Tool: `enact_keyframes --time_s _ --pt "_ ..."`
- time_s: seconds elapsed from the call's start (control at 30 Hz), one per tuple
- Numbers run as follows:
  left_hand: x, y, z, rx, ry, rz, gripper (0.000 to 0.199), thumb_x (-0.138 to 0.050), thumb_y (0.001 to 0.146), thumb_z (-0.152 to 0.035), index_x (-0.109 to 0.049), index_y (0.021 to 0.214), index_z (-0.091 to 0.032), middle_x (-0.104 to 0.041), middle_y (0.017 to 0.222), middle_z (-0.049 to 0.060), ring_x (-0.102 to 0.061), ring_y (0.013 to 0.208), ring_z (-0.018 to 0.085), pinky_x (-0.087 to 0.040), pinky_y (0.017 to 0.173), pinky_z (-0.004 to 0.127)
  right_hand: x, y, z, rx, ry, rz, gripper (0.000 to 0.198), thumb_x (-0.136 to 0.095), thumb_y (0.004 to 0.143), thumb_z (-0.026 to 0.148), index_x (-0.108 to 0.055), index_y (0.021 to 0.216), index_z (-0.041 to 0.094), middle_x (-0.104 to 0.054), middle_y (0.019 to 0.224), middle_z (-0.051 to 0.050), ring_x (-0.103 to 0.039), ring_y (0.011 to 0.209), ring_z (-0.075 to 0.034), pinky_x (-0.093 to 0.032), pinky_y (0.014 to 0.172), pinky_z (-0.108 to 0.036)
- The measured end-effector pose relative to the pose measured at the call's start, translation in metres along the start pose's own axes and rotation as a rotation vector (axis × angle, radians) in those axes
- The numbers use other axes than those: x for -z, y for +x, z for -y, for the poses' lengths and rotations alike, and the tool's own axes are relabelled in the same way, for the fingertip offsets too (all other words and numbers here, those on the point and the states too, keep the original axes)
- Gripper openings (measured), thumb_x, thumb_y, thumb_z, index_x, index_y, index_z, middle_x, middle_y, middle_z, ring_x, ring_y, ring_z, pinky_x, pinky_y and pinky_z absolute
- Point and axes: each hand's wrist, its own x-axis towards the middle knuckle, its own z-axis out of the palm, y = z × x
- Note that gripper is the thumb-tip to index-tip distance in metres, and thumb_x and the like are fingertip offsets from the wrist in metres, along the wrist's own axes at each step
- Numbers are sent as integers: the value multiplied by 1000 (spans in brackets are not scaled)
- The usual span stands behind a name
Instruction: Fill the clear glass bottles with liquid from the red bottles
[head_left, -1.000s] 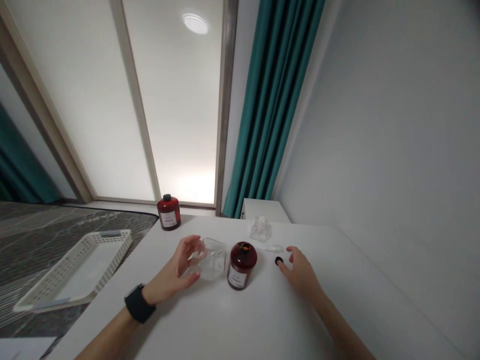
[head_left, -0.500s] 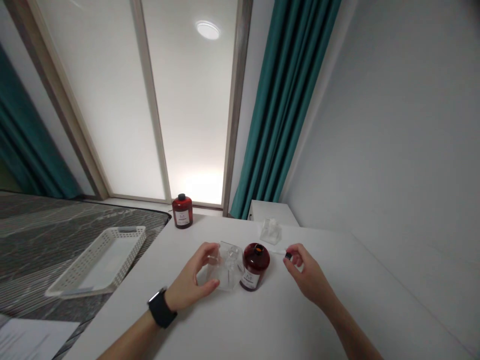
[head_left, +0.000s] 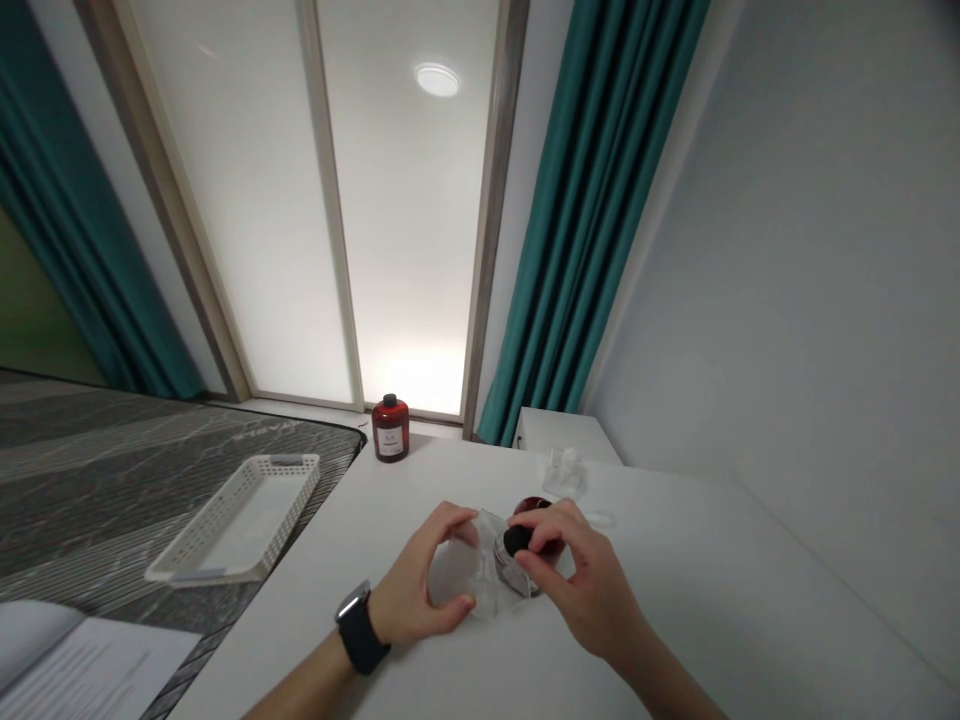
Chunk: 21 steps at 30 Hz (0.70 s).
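Note:
My left hand (head_left: pixel 431 580) curves round the side of a clear, square-sided bottle (head_left: pixel 489 588) on the white table, thumb in front and fingers behind. Between the thumb and fingers of my right hand (head_left: pixel 574 560) is a black cap (head_left: pixel 516 541), held at the clear bottle's neck. Whether the cap is seated on it I cannot tell. A dark red-brown bottle (head_left: pixel 534 504) stands just behind, largely covered by my right hand and the clear bottle. Another red-brown bottle (head_left: pixel 391 430), with a black cap and white label, stands upright at the table's far left corner.
Behind my right hand are a crumpled-looking clear object (head_left: pixel 564 472) and a small white strip (head_left: pixel 600 519). Left of the white table (head_left: pixel 420 480), a white perforated basket (head_left: pixel 289 510) and an open paper booklet (head_left: pixel 97 660) lie on a dark patterned surface. A wall borders the right.
My right hand has moved left with the black cap, from beside the red-brown bottle to the clear bottle's neck. My left hand remains at the clear bottle. The view has shifted slightly.

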Motion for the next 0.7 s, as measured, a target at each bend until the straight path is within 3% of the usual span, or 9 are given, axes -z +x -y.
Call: enact_keyframes --time_s 0.1,0.2,0.3,0.47,0.57,0.7 --pt "0 0 -1 25 -77 25 62 -58 88 -55 -42 136 -20 -50 104 10 -54 93 25 -46 85 40 9 -2 -1 -10 -37 76 11 -62 84 13 -62 88 24 -70 93 -4 -62 85 -19 -50 73 -31" --pt "0 -1 1 58 -195 77 65 -58 87 -61 -44 136 -20 -51 104 10 -54 92 25 -46 82 38 19 -3 2 -1 -86 183 24 -61 87 15 -66 107 26 -67 92 -4 -62 83 -19 -51 72 -31" --pt "3 0 -2 100 -323 135 66 -58 85 -66 -51 130 -18 -53 101 9 -55 90 25 -46 83 38 26 -1 6 52 -96 298 28 -59 91 17 -66 116 28 -69 99 -6 -62 92 -21 -52 81 -35" --pt "9 8 -11 246 -489 265 71 -56 80 -76 -62 115 -14 -60 92 9 -57 80 23 -48 73 34 30 2 12 123 -43 408 32 -60 92 15 -64 120 30 -73 108 -5 -62 97 -20 -54 85 -36" --pt "3 4 -6 323 -633 258 73 -57 75 -80 -67 101 -12 -62 82 8 -58 70 21 -48 65 31 29 0 17 182 -24 416 31 -61 92 13 -63 118 29 -74 111 -4 -64 99 -18 -54 88 -35" --pt "-11 -7 7 483 -960 255 72 -66 69 -77 -68 98 -11 -63 71 6 -55 55 15 -46 55 25 27 -6 26 213 -63 445 31 -55 94 9 -62 118 27 -73 117 -7 -66 103 -17 -53 92 -33"
